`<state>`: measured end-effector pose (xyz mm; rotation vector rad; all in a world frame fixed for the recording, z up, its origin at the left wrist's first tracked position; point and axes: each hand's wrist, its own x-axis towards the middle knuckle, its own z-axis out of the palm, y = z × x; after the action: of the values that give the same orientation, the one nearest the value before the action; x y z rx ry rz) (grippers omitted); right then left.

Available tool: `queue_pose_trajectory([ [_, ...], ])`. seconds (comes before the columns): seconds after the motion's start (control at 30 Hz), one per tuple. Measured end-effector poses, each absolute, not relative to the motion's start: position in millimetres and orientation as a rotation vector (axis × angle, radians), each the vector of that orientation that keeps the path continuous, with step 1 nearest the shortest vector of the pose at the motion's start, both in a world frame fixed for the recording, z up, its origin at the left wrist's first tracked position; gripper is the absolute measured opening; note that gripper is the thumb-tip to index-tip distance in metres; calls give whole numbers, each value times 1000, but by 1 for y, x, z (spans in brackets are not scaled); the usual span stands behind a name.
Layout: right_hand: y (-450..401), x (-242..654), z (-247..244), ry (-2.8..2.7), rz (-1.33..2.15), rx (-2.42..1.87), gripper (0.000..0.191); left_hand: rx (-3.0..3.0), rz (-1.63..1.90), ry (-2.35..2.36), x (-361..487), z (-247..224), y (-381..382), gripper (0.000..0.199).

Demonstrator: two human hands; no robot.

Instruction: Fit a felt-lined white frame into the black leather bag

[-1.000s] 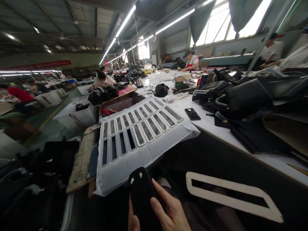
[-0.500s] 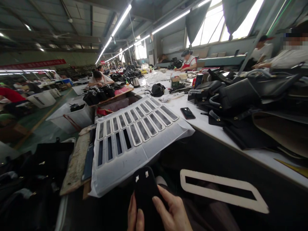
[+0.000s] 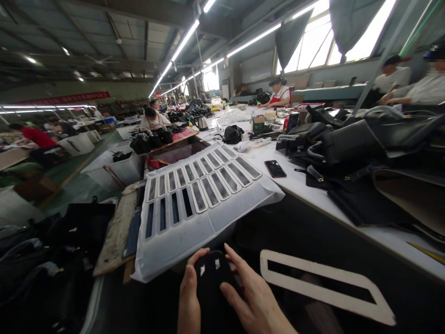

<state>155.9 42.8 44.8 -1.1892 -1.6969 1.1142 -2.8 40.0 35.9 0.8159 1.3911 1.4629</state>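
A dark, round-ended black piece [image 3: 213, 297] with two small pale metal-looking tabs near its top is between my hands, low in the head view. My left hand [image 3: 189, 292] grips its left side, fingers bent in at the top edge. Along the other side lies my right hand [image 3: 252, 292], thumb on the face and fingers at the upper right edge. The lower part of the piece merges with the dark background. To the right is a pale frame-shaped piece [image 3: 313, 290] with a long slot, apart from my hands.
Ahead, a white sheet [image 3: 194, 241] carries two rows of white-rimmed strips. A phone [image 3: 275, 169] lies on the white table beside black bags [image 3: 351, 139]. More black bags [image 3: 79, 232] fill the left side. A worn board [image 3: 116, 232] borders the sheet. Co-workers sit farther back.
My left fingers have moved up the left side to the top edge of the black piece. My right fingers have also reached higher. The camera view has shifted slightly left.
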Motion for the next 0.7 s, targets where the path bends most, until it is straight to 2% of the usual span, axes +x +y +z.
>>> queue_pose_trajectory([
  [0.13, 62, 150, 58, -1849, 873, -1150, 49, 939, 1431, 1325, -6, 27, 41, 62],
  [0.3, 67, 141, 52, -1840, 636, -984, 29, 924, 1482, 1281, -2, 27, 40, 60],
  [0.7, 60, 147, 49, -1883, 200, -681, 20, 738, 1580, 1208, 12, 34, 36, 58],
])
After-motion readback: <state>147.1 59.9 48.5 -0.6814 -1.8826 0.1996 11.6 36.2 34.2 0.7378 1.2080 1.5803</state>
